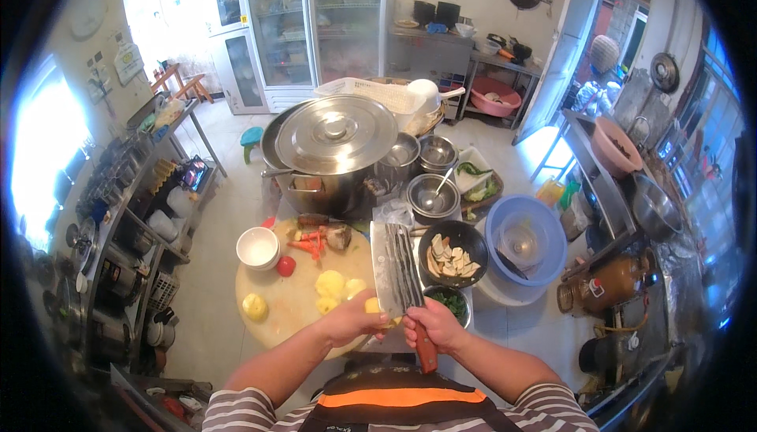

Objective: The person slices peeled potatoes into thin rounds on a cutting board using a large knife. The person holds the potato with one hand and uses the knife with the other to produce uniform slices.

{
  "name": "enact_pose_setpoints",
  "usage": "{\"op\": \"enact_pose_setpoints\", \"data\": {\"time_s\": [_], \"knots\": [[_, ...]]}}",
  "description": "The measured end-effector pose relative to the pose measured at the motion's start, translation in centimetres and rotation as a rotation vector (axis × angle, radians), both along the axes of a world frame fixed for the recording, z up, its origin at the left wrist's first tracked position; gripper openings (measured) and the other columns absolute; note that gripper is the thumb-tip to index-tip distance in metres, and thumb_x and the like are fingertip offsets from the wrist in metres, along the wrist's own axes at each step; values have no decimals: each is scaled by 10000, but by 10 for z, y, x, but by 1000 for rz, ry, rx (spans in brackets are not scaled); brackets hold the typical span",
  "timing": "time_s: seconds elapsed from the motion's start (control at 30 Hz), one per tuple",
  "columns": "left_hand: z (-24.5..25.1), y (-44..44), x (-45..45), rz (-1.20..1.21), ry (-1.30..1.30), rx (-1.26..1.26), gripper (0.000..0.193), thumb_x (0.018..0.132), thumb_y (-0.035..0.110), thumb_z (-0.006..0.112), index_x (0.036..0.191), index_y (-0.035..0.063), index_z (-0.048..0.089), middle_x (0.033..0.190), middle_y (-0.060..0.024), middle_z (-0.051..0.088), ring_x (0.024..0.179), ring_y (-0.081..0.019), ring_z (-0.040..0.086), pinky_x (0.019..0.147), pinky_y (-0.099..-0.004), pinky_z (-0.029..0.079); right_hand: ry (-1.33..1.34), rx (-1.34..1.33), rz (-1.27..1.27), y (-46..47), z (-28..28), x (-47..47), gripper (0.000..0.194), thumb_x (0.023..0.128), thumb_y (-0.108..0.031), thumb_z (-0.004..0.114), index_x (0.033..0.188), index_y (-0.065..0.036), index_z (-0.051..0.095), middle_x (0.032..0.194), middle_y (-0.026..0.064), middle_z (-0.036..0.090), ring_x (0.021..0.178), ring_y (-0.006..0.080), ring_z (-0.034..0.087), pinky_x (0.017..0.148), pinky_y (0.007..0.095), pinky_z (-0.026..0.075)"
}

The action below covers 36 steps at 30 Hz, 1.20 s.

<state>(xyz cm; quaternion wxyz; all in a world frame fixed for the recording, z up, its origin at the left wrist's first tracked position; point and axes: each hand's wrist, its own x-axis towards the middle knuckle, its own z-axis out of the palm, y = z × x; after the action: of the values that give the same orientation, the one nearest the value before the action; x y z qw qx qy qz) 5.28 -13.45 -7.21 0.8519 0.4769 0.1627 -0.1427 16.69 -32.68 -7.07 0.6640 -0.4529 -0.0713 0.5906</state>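
My right hand [434, 322] grips the wooden handle of a cleaver [393, 266], its broad blade pointing away from me. My left hand [355, 318] holds a peeled yellow potato [372, 305] against the near end of the blade. Several more peeled potatoes [330, 284] lie beside it on the round chopping board [284, 325], and one potato [255, 307] sits apart at the left. Farther back on the board are white bowls [258, 248], a red tomato [286, 266] and orange-red pieces [307, 246], perhaps carrot. A black bowl [453, 254] of pale slices stands right of the blade.
A large steel pot with a lid [336, 133] stands behind the board. Steel bowls [433, 197], a bowl of chopped greens [447, 305] and a blue plastic basin [525, 240] are at the right. Metal shelving [127, 213] runs along the left.
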Motion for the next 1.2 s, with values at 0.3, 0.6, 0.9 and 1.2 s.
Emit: {"op": "enact_pose_setpoints", "data": {"time_s": [0.3, 0.6, 0.9, 1.2], "knots": [[-6, -8, 9, 168, -17, 210, 497, 929, 103, 640, 1338, 40, 366, 1096, -106, 593, 953, -196, 610, 792, -360, 547, -404, -24, -34, 11, 13, 4, 122, 955, -123, 526, 983, -19, 468, 726, 62, 548, 586, 159, 578, 536, 327, 522], [-21, -32, 16, 467, -121, 225, 434, 957, 97, 590, 1316, 64, 348, 1092, -114, 582, 918, -189, 595, 793, -352, 529, -199, 10, -102, 20, 8, 17, 119, 944, -99, 524, 920, -18, 441, 725, 76, 545, 572, 181, 573, 535, 345, 518], [-4, -34, 18, 466, -190, 135, 412, 976, 136, 576, 1317, 53, 361, 1081, -94, 573, 914, -155, 575, 770, -323, 530, -78, 51, -45, 19, 9, 26, 76, 966, -132, 476, 1014, -101, 425, 743, 48, 495, 585, 170, 533, 514, 353, 487], [0, -14, 19, 283, -112, 45, 441, 966, 161, 605, 1327, 63, 372, 1067, -88, 582, 903, -175, 584, 771, -328, 524, -94, 61, -8, 18, 8, 31, 105, 961, -120, 484, 1031, -93, 411, 762, 63, 503, 583, 183, 533, 520, 361, 487]]}}
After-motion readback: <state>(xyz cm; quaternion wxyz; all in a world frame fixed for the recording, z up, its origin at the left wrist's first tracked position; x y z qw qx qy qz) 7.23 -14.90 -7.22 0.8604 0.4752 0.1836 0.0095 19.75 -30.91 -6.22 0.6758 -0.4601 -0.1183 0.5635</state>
